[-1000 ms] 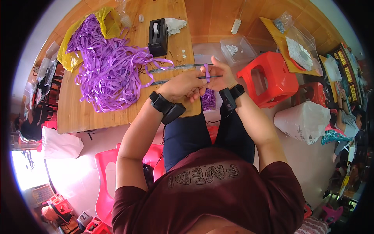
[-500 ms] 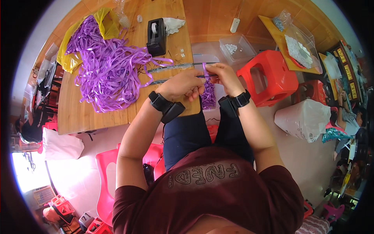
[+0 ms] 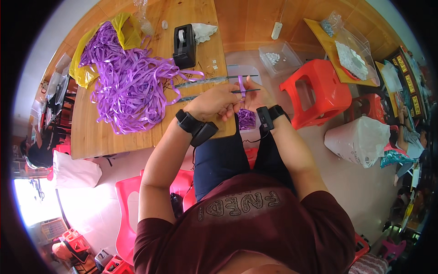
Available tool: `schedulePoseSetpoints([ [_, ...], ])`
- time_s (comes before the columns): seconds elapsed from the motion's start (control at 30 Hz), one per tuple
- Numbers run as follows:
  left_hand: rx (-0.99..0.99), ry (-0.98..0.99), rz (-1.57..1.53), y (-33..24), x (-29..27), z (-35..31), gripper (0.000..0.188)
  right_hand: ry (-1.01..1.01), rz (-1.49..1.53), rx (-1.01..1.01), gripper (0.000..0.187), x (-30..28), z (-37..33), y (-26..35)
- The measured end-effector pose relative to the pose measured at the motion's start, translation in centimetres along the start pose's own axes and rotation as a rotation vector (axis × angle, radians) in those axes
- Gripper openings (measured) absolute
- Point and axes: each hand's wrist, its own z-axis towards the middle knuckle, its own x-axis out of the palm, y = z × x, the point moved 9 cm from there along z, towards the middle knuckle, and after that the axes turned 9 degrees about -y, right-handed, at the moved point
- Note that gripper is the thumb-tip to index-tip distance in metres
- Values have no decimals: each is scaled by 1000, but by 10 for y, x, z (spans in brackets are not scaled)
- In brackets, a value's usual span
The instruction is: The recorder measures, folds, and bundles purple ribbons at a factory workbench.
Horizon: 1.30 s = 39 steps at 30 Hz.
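Left hand: at the upper centre of the frame, your left hand (image 3: 214,101) sits just left of the strip, fingers curled beside the near rod; whether they grip anything, you cannot tell from this view.
Right hand: your right hand (image 3: 262,97) sits just right of the strip, thumb raised and fingers loosely spread; whether they pinch the strip is hidden.
Purple strip: the purple strip (image 3: 242,84) lies between your two sets of fingers, its long axis running up and down the frame; neither hand is clearly nearer.
Near rod: the dark near rod (image 3: 253,90) runs left to right, so the strip crosses it nearly square; you cannot see whether it loops round.
Far rod: the far rod (image 3: 249,76) runs roughly alongside, higher in the frame, by the strip's upper end.
Bin: below your fingers, short purple pieces (image 3: 247,119) lie in a pale bin (image 3: 233,69).
Ribbon pile: at the upper left, well apart from your right hand, the long ribbon pile (image 3: 130,86) covers part of the worktop (image 3: 114,144).
Tape dispenser: the black tape dispenser (image 3: 184,57) stands beyond it, above your left hand.
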Motion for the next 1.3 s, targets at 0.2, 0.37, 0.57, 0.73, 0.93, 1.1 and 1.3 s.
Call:
schedulePoseSetpoints([
  [0.2,7,34,-5,-3,1,0,34,159,-28,-88,35,16,10,13],
  [0.37,87,-46,-103,-9,-2,-5,42,-2,74,-210,29,-14,-13,32],
  [0.57,192,-260,106,-22,-2,-5,39,-83,-149,-368,27,2,-60,52],
  [0.73,462,-395,221,-33,22,-11,40,-255,-200,-482,22,-3,-74,56],
  [0.93,383,-435,153,-18,30,-10,41,-264,-68,-510,24,-28,-91,64],
  [1.1,616,-429,53,-32,48,-26,36,-35,-88,-506,27,45,-128,52],
  [1.3,543,-379,-246,-37,61,-55,22,-80,-355,-692,25,73,-158,50],
])
